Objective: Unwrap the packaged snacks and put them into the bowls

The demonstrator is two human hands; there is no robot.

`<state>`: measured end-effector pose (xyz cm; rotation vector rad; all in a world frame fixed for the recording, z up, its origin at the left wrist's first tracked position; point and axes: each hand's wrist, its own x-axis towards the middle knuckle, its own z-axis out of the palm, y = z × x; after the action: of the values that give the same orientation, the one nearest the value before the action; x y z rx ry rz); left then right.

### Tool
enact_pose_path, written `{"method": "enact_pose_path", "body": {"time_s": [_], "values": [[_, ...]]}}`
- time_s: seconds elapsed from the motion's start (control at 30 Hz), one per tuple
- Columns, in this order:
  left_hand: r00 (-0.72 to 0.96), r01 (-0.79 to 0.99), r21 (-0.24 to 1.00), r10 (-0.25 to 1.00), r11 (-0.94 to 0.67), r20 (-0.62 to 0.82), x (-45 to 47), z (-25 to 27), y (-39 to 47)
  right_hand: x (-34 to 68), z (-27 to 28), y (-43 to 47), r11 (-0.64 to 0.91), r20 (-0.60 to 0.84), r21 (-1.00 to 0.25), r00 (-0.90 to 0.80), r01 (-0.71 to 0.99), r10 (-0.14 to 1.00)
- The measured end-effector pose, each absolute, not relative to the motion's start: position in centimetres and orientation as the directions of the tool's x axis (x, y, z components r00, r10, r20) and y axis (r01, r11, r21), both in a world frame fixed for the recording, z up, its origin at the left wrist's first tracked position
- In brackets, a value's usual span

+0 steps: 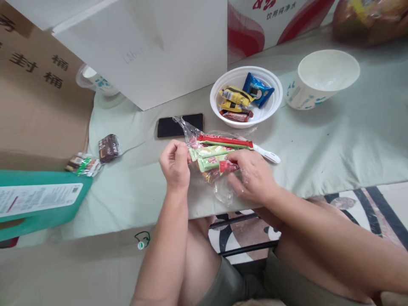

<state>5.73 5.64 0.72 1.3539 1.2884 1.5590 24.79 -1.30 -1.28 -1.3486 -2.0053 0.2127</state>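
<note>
My left hand point(176, 165) is closed, pinching the edge of a clear plastic bag point(188, 127). Several wrapped snack sticks lie in or on the bag: a long red one point(223, 140), light green ones point(212, 162) and a small red end piece point(228, 166). My right hand point(251, 174) reaches over their right side, its fingers bent around the red piece; the fingertips are partly hidden. Just behind stands a white bowl point(278, 95) with yellow packets point(237, 97), a blue packet point(258, 90) and a brown-red packet point(236, 115) inside.
A black phone point(180, 126) lies behind the bag. A white plastic handle point(269, 154) pokes out at its right. On the right stands a white paper tub point(328, 76). Two wrapped snacks, one brown point(109, 148), lie left. A white box point(143, 46) and a cardboard carton point(41, 93) stand behind.
</note>
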Motion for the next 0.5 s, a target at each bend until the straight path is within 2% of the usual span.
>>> {"method": "enact_pose_path", "body": {"time_s": [0.13, 0.27, 0.37, 0.5], "values": [[-0.198, 0.113, 0.956, 0.936, -0.271, 0.289, 5.9, 0.6, 5.8, 24.4, -1.9, -1.0, 0.36, 0.367, -0.482, -0.189, 0.799, 0.911], [-0.225, 0.23, 0.946, 0.933, -0.23, 0.281, 6.1, 1.0, 5.4, 24.4, -1.8, -0.8, 0.379, 0.329, -0.445, -0.245, 0.811, 0.912], [-0.247, 0.355, 0.917, 0.928, -0.18, 0.278, 6.3, 1.4, 5.0, 24.7, -1.6, -0.5, 0.39, 0.31, -0.474, -0.265, 0.79, 0.913], [-0.198, 0.407, 0.897, 0.942, -0.174, 0.272, 6.5, 1.2, 4.9, 25.1, -1.6, -0.1, 0.418, 0.338, -0.513, -0.27, 0.75, 0.901]]}}
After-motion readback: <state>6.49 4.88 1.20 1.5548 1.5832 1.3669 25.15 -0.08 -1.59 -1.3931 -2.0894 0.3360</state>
